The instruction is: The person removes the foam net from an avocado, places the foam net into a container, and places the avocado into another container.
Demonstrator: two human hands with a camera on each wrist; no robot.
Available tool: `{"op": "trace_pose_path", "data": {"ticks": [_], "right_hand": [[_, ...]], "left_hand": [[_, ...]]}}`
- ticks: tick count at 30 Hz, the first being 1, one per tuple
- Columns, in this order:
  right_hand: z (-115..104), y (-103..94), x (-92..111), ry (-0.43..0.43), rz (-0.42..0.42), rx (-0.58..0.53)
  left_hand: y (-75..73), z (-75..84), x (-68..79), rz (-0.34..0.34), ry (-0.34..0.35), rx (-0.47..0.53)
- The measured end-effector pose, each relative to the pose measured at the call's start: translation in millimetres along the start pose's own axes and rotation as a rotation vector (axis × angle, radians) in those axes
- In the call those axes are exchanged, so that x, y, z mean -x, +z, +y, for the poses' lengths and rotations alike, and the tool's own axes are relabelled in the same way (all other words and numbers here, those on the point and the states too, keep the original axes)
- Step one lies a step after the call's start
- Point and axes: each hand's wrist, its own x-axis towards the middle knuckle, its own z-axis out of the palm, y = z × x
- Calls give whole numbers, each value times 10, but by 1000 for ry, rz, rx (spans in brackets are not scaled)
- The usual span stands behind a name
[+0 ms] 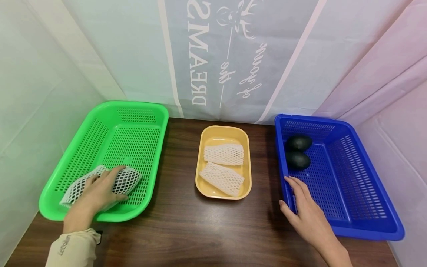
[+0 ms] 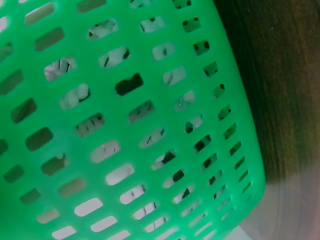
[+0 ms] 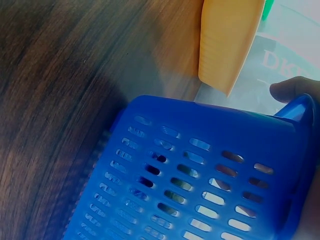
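Note:
My left hand (image 1: 100, 193) reaches into the green basket (image 1: 160, 148), fingers and thumb around a dark avocado in a white foam net (image 1: 128, 181). Another white foam net (image 1: 78, 189) lies against the hand's left side, with dark showing through its mesh. In the left wrist view the basket's slotted wall (image 2: 165, 115) hides the hand. At the blue basket (image 1: 367, 178), my right hand (image 1: 308, 211) rests on the left rim, fingers extended along it and thumb outside. Two bare dark avocados (image 1: 298, 160) lie inside that basket, beyond the fingertips.
Between the baskets stands a yellow tray (image 1: 223, 195) holding two flattened foam nets (image 1: 223, 154). All three containers stand on a dark wooden table (image 1: 213, 233). A printed cloth (image 1: 233, 55) hangs behind them, with pale curtains at both sides.

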Motion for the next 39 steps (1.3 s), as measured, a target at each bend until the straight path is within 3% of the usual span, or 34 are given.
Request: {"op": "trace_pose_path", "data": {"ticks": [39], "right_hand": [[10,7,4,-1,9,-6]], "left_hand": [[66,-37,-14,58,1,-35]]}}
